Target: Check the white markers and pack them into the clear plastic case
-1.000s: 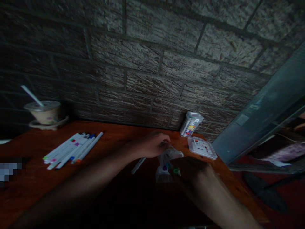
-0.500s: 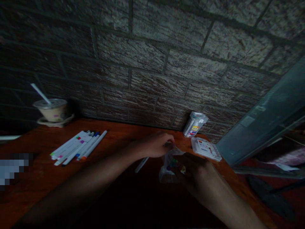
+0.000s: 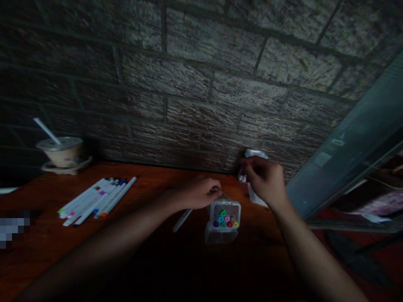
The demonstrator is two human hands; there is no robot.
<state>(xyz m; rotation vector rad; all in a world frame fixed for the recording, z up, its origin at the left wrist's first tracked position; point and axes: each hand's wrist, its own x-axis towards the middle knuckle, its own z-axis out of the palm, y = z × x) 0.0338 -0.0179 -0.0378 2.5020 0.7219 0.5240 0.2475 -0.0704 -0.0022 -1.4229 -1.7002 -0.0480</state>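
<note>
My left hand has its fingers closed at the back of a clear plastic marker case. Coloured marker ends show in rows inside that case, which faces me with its clear lower flap toward the front. At the back right, my right hand is raised with fingers curled together in front of an upright clear box. Whether those fingers hold anything is hidden. A single white marker lies on the table just below my left wrist.
Several white markers with coloured ends lie bunched at the left. Behind them a lidded drink cup with a straw stands in a holder. A flat clear plastic case lies partly under my right hand. The stone wall borders the table's back.
My right hand has left the marker case and moved up and back to the upright box. The coloured marker ends now show plainly. My left hand stays at the case.
</note>
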